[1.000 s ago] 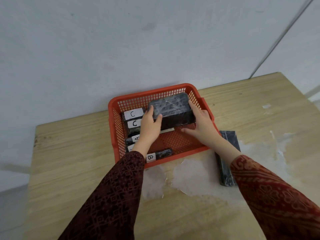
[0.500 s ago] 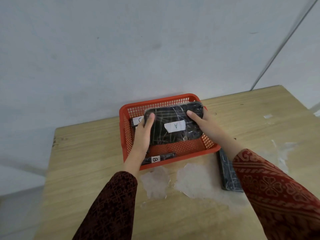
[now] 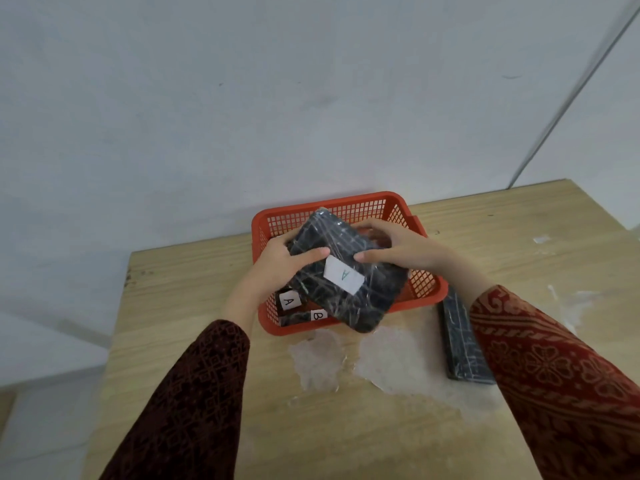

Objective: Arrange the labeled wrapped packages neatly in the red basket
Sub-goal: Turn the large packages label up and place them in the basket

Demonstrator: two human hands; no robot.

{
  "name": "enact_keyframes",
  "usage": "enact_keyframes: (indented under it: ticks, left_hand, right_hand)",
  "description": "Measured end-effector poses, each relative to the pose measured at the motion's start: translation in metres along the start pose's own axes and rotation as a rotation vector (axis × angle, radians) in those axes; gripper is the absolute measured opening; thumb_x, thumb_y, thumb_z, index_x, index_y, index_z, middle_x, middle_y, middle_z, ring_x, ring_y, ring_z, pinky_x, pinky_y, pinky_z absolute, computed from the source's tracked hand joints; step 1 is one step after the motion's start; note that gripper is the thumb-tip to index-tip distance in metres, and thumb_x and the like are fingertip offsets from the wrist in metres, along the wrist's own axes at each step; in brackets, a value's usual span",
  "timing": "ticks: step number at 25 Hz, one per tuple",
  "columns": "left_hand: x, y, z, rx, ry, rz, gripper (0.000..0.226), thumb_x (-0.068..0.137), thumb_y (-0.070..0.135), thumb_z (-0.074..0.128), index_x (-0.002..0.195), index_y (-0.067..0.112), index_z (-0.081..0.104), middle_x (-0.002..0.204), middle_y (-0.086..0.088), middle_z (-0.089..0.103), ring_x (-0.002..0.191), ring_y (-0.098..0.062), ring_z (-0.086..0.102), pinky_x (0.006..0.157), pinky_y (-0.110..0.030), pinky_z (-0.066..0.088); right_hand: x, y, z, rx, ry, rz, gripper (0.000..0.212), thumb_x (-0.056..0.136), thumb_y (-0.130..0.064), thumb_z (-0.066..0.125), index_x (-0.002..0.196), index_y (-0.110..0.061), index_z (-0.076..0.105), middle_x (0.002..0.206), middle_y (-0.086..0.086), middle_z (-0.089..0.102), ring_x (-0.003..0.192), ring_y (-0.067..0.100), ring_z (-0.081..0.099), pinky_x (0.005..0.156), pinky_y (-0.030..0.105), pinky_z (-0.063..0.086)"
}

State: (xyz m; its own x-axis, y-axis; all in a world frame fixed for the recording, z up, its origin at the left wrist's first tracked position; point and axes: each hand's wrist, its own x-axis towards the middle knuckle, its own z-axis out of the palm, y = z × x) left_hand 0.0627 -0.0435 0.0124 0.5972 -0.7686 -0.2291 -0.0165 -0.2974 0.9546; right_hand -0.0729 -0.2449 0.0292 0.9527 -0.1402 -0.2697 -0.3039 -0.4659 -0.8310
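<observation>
Both hands hold one big wrapped package tilted above the red basket: the left hand clamps its left edge, the right hand its far side. Smaller packages lie inside the basket.

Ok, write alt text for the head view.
Both hands, left hand and right hand, hold a large dark wrapped package labelled A, tilted over a red basket on a wooden table. Smaller packages labelled A and B lie inside; another dark package lies beside the basket.
</observation>
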Motion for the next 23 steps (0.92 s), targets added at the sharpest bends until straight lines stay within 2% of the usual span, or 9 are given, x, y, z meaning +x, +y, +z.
enact_keyframes:
  ticks: [2,4,6,9,12,14,17,20,23]
  left_hand:
    - [0.004,0.007,-0.002,0.148,-0.055,0.015,0.071,0.049,0.065,0.079,0.114,0.044,0.058,0.105,0.018,0.068,0.09,-0.002,0.066,0.069,-0.018,0.05]
    - [0.003,0.007,0.001,0.054,0.124,0.04,0.08,0.045,0.066,0.08,0.115,0.036,0.056,0.111,0.012,0.061,0.097,-0.007,0.062,0.076,-0.025,0.051]
    - [-0.002,0.001,0.008,-0.153,0.285,0.03,0.065,0.051,0.061,0.08,0.106,0.035,0.057,0.11,0.007,0.064,0.096,-0.013,0.065,0.078,-0.03,0.054]
    - [-0.012,-0.017,0.024,-0.392,0.296,-0.015,0.037,0.073,0.045,0.075,0.105,0.039,0.057,0.107,0.009,0.068,0.094,-0.011,0.068,0.07,-0.025,0.056]
    - [-0.022,-0.029,0.041,-0.544,0.308,-0.074,0.036,0.078,0.039,0.072,0.11,0.036,0.057,0.104,0.008,0.07,0.089,-0.009,0.07,0.069,-0.027,0.057]
    - [-0.027,-0.034,0.052,-0.589,0.286,-0.122,0.043,0.076,0.043,0.072,0.115,0.029,0.059,0.107,0.003,0.071,0.093,-0.013,0.07,0.077,-0.032,0.057]
    - [-0.029,-0.036,0.052,-0.596,0.292,-0.132,0.032,0.079,0.038,0.071,0.107,0.025,0.064,0.096,0.003,0.075,0.087,-0.015,0.072,0.066,-0.026,0.057]
    - [-0.029,-0.035,0.038,-0.48,0.193,-0.212,0.024,0.08,0.037,0.071,0.1,0.025,0.069,0.092,0.002,0.076,0.082,-0.015,0.072,0.061,-0.023,0.056]
    - [-0.027,-0.036,0.035,-0.476,0.115,-0.305,0.031,0.082,0.035,0.068,0.109,0.021,0.064,0.1,0.001,0.074,0.088,-0.016,0.071,0.063,-0.027,0.055]
  right_hand:
    - [0.006,-0.013,0.009,-0.069,-0.069,-0.008,0.067,0.078,-0.059,0.061,0.134,-0.029,0.041,0.117,-0.012,0.06,0.101,0.006,0.063,0.082,0.027,0.053]
    - [0.009,-0.016,0.017,-0.022,0.016,-0.022,0.066,0.082,-0.06,0.055,0.136,-0.027,0.041,0.12,-0.011,0.061,0.102,0.005,0.062,0.088,0.029,0.051]
    - [0.009,-0.013,0.025,0.026,0.171,-0.037,0.058,0.088,-0.054,0.052,0.137,-0.023,0.041,0.125,-0.01,0.058,0.107,0.008,0.058,0.085,0.021,0.047]
    - [0.009,-0.009,0.04,0.018,0.331,-0.011,0.054,0.092,-0.05,0.049,0.135,-0.019,0.041,0.115,-0.008,0.059,0.099,0.009,0.058,0.072,0.013,0.04]
    - [0.009,-0.007,0.06,0.126,0.497,0.003,0.046,0.093,-0.048,0.048,0.129,-0.021,0.043,0.1,-0.023,0.057,0.082,-0.01,0.055,0.063,0.001,0.038]
    - [0.011,-0.004,0.066,0.259,0.613,0.029,0.045,0.093,-0.048,0.048,0.128,-0.021,0.044,0.1,-0.022,0.058,0.086,-0.008,0.056,0.071,0.004,0.041]
    - [0.013,0.003,0.064,0.434,0.593,0.098,0.051,0.089,-0.043,0.057,0.131,-0.02,0.041,0.115,-0.004,0.06,0.101,0.013,0.062,0.083,0.029,0.054]
    - [0.009,0.012,0.046,0.557,0.495,0.102,0.045,0.085,-0.039,0.065,0.123,-0.023,0.047,0.111,-0.003,0.062,0.093,0.012,0.067,0.066,0.021,0.058]
    - [0.006,0.029,0.037,0.59,0.442,0.123,0.029,0.084,-0.037,0.066,0.106,-0.018,0.062,0.106,0.007,0.07,0.091,0.021,0.071,0.068,0.026,0.059]
